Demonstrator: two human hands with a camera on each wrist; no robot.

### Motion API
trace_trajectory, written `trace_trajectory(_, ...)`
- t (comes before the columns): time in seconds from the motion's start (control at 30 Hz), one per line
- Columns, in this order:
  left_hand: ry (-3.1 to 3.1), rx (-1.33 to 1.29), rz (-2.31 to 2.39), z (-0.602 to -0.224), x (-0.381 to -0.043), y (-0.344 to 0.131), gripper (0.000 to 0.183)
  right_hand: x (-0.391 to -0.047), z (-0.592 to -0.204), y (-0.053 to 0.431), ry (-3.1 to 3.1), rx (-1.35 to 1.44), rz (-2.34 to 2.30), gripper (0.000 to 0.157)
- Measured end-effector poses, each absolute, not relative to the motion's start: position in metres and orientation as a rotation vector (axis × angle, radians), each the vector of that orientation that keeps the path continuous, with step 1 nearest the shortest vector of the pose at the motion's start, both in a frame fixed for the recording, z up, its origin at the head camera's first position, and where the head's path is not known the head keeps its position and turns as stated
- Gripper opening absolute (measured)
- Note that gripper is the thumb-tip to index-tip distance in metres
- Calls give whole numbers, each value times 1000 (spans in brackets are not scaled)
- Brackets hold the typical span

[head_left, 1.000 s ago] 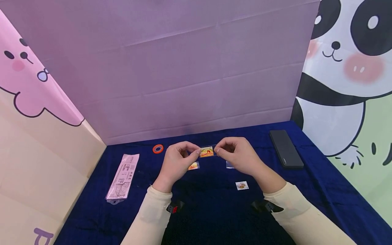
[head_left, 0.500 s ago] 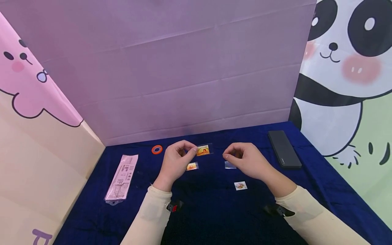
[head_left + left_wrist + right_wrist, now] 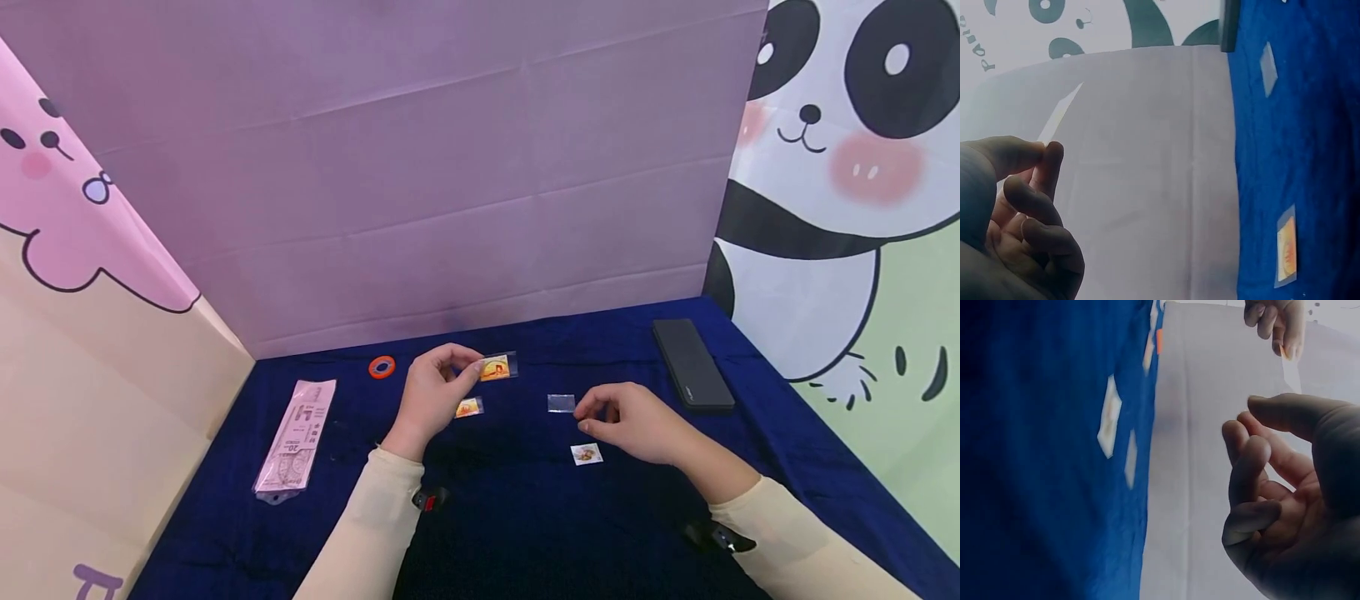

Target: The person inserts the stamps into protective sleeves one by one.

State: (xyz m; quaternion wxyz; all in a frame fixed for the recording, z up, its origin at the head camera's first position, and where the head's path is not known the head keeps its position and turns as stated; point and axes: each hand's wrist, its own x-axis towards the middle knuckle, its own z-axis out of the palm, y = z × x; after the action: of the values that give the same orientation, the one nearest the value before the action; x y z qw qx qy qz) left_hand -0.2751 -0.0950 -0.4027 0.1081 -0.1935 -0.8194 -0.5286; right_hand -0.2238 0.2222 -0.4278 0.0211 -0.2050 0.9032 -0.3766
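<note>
My left hand (image 3: 435,396) pinches the left end of a yellow-orange stamp in a clear sleeve (image 3: 497,367), between thumb and index finger. The left wrist view shows this sleeve edge-on, held up off the cloth. Below it on the table lies another sleeved stamp (image 3: 469,407), also seen in the left wrist view (image 3: 1287,247). My right hand (image 3: 637,423) holds nothing; its fingers are loosely bent, thumb apart from the fingertips. Just left of those fingertips is a flat clear sleeve (image 3: 561,403) with no picture in it. A loose white-edged stamp (image 3: 587,454) lies in front of it.
The table wears dark blue cloth (image 3: 495,533). On the left is a pink printed packet (image 3: 296,437), with an orange ring-shaped item (image 3: 382,367) behind it. A black rectangular case (image 3: 692,364) lies at right. A mauve curtain (image 3: 450,183) closes off the back.
My right hand has let go of the sleeved stamp and moved right and toward me, beside the clear sleeve. My left hand keeps its pinch on the sleeved stamp, nearly still.
</note>
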Motion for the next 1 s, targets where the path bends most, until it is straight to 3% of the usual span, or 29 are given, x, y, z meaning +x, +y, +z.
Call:
trace_trajectory(0.33,-2502,-524,-1522,-415,-286,-87,8,-227,-452,236,2762,-652,-1002,22)
trace_trajectory(1.0,-2691,-404,-1490,-448,-311,-71,7,-226,-466,238,2735,-685,-960,25)
